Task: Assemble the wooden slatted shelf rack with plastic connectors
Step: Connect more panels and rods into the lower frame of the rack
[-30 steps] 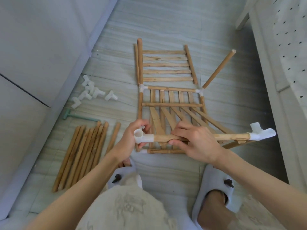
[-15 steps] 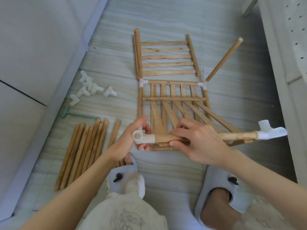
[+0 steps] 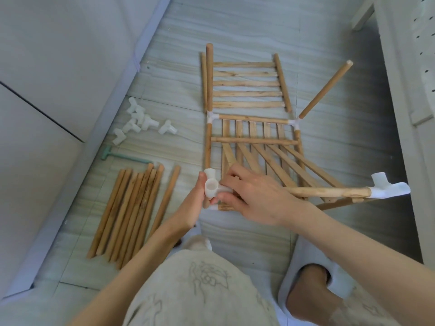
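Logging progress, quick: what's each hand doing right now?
Left hand: grips the white connector.
Right hand: grips the wooden rod beside that connector.

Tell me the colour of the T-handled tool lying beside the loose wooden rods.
Pale mint green tool, seen in the head view.

A pale grey floor (image 3: 247, 24) with faint wavy streaks is seen, lit softly and evenly. To its left a plain white wall (image 3: 58, 55) with a dark seam is met; to its right white perforated furniture (image 3: 414, 67) is set.
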Available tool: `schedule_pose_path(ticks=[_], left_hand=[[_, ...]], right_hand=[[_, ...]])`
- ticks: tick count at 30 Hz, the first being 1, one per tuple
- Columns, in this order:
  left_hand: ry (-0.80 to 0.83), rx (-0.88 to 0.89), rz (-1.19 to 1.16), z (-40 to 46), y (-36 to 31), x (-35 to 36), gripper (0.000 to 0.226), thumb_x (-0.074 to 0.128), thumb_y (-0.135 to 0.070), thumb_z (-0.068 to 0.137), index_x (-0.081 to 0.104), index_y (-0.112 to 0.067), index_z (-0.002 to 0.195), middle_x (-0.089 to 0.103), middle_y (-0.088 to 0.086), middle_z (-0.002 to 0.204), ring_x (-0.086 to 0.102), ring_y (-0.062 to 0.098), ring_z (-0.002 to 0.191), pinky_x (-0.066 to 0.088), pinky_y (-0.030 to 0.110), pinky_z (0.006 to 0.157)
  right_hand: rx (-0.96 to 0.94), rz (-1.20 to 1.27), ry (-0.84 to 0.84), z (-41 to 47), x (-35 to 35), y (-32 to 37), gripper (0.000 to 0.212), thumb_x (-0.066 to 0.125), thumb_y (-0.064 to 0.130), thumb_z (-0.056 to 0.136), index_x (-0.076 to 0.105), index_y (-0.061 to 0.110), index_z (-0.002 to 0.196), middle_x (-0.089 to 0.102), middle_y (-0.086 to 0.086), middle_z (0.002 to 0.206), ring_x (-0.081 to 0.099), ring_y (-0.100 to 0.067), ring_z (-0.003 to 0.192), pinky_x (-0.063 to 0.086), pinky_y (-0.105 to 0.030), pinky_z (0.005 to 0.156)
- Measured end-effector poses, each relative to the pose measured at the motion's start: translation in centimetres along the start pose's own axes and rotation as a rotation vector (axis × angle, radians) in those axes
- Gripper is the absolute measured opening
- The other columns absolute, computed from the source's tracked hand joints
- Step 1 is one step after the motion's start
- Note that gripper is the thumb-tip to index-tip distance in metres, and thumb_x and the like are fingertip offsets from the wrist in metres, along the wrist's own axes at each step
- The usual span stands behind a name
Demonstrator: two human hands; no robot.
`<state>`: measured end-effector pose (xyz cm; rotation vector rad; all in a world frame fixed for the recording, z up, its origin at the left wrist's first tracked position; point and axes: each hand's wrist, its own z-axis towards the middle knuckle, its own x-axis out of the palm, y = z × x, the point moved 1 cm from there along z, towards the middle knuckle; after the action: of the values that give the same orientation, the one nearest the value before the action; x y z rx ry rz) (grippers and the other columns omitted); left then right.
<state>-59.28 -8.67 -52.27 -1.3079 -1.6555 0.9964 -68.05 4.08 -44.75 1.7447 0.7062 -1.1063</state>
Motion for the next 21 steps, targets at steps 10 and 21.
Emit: schedule_pose_path(ticks=[10,21], left_hand=[[0.032,-0.104,-0.046,0.7,0.0,-0.7,0.075,0.012,-0.077,0.081,0.049,-0.013,0.095,0.050,0.010,0.102,0.046,0.019,0.099,0.033,0.031,0.104],[0.072,-0.081,-0.183,1.0,-1.3,-0.6,0.058,0.033,-0.057,0.086,0.056,-0.007,0.107,0.055,0.013,0.102,0.050,0.023,0.101,0.034,0.035,0.101]], right_hand=[[0.055,-0.105,0.001,0.7,0.7,0.0,0.036,0.036,0.047,0.097,0.055,0.020,0.111,0.052,0.006,0.104,0.051,-0.013,0.088,0.047,-0.035,0.060],[0.043,-0.109,-0.003,0.8,1.1,-0.3,0.039,0.038,0.045,0.096,0.058,0.015,0.112,0.049,0.000,0.106,0.034,-0.005,0.079,0.043,-0.033,0.054]])
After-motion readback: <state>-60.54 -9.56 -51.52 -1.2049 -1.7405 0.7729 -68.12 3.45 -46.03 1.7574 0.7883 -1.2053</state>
